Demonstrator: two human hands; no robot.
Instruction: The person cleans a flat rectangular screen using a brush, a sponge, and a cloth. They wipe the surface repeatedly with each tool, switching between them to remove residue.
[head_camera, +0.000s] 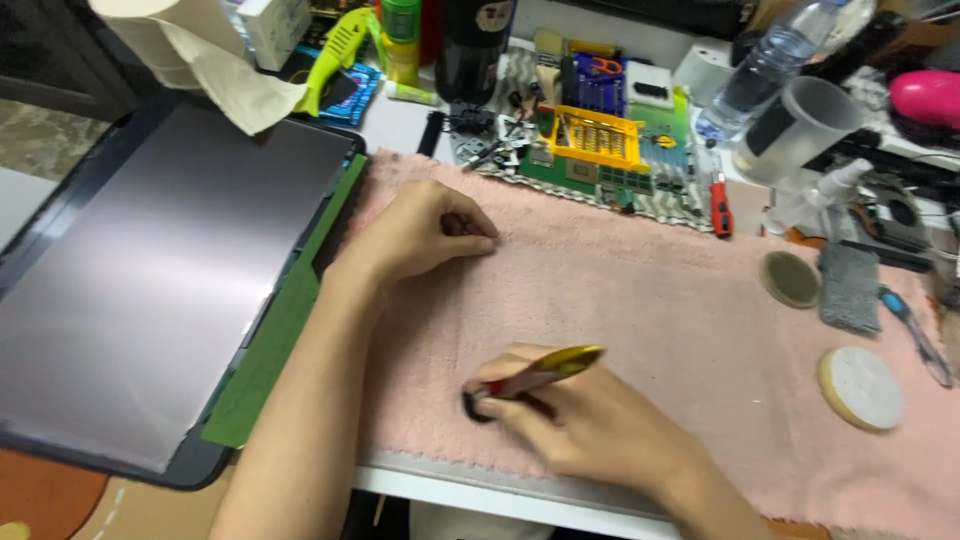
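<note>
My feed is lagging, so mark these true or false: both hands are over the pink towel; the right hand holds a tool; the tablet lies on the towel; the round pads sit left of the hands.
1. Left hand and right hand over the pink towel: true.
2. Right hand holds a red-and-gold tool: true.
3. Tablet on towel: false, it lies beside it, on the left.
4. Round pads left of the hands: false, right.

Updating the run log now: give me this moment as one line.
left hand: fist resting on pink towel | right hand: holds red-and-gold tool, tip at small dark part | tablet: left of the towel
</note>
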